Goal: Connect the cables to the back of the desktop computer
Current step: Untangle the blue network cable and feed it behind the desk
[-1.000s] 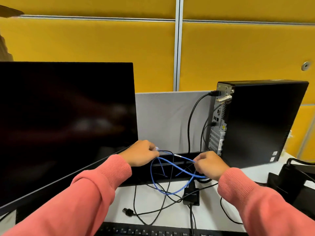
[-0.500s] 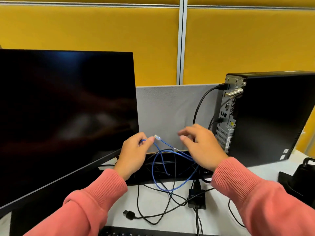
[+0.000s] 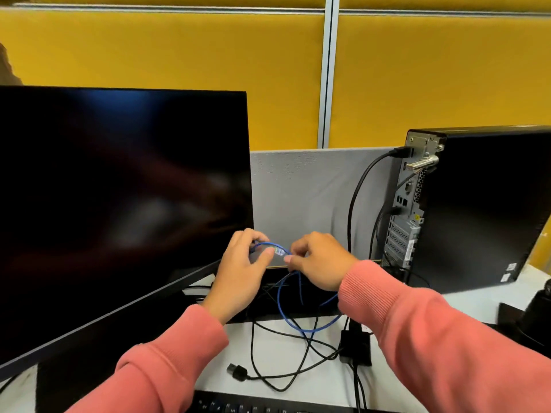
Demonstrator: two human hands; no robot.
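Pinching the blue cable (image 3: 301, 318) near its clear plug (image 3: 279, 251), both hands (image 3: 238, 271) meet left of the computer (image 3: 483, 204) (likely orienting it), its back ports facing them.

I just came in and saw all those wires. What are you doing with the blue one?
Both hands, the left hand and the right hand, pinch the clear plug of the blue cable above the desk. It isn't plugged in yet. The desktop computer stands to the right, with black cables already in its back.
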